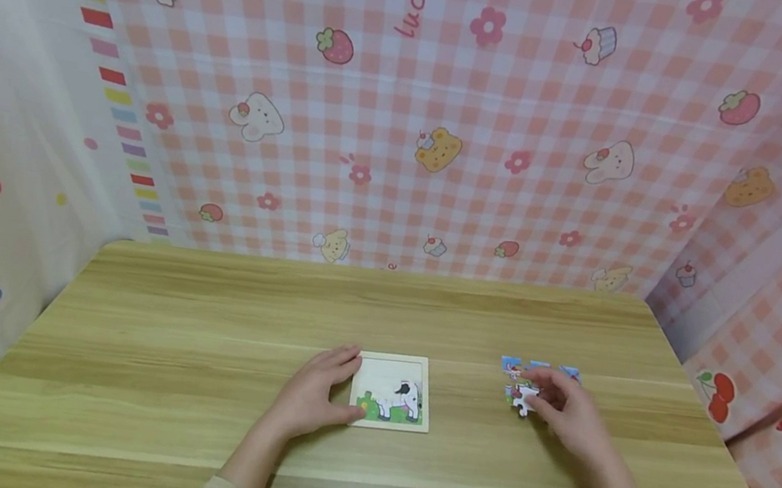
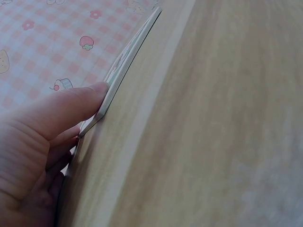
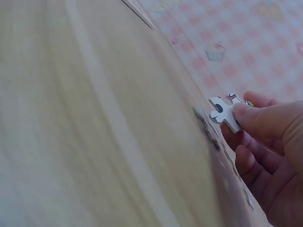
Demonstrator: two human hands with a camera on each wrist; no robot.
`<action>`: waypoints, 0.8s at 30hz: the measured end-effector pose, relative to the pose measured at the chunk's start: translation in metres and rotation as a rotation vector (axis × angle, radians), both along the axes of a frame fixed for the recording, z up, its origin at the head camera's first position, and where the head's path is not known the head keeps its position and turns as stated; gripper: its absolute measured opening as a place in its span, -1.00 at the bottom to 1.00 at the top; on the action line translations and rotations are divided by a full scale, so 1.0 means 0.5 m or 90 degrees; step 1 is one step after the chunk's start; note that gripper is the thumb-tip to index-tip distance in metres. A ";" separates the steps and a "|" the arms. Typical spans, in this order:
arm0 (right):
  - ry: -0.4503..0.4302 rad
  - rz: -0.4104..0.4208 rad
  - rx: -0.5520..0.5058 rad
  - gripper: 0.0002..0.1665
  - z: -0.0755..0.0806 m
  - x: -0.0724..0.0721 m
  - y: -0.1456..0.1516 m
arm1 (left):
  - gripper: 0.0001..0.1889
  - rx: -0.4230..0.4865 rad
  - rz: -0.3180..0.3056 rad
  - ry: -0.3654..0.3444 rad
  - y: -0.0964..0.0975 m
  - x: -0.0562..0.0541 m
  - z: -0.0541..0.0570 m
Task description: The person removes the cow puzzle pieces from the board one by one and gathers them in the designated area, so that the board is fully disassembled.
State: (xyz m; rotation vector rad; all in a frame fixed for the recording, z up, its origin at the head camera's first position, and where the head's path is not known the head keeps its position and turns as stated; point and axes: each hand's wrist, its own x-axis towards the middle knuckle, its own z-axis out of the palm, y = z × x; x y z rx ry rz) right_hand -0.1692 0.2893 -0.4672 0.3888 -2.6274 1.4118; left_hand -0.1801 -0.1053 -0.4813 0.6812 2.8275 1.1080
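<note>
A square wooden puzzle board [image 1: 412, 428] lies flat on the table, its lower part filled with a cow's white-and-black body on green grass. My left hand [image 1: 315, 393] holds the board by its left side, thumb at the near corner and fingers at the far one. In the left wrist view the thumb [image 2: 71, 106] presses on the board's edge [image 2: 128, 64]. Right of the board, my right hand [image 1: 570, 414] pinches a white puzzle piece [image 1: 524, 399] with dark markings. The right wrist view shows that puzzle piece [image 3: 225, 113] between thumb and fingers, raised off the table.
Blue-topped loose puzzle pieces [image 1: 511, 365] lie in a row just beyond my right hand, partly hidden by it. The wooden table [image 1: 198, 316] reaches back to a pink checked cloth [image 1: 404, 153] hanging behind it.
</note>
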 end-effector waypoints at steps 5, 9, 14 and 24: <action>0.008 -0.037 0.050 -0.68 0.004 0.003 0.025 | -0.17 0.001 0.000 0.001 0.000 0.001 0.002; 0.003 -0.049 0.079 -0.68 -0.002 0.002 0.038 | -0.17 0.001 -0.001 0.004 0.000 0.001 0.002; -0.003 -0.049 0.086 -0.68 -0.006 0.000 0.046 | -0.17 0.001 -0.003 0.007 -0.001 -0.001 -0.002; 0.012 -0.072 0.141 -0.66 -0.011 -0.005 0.059 | -0.18 -0.004 -0.007 0.009 -0.004 -0.003 -0.006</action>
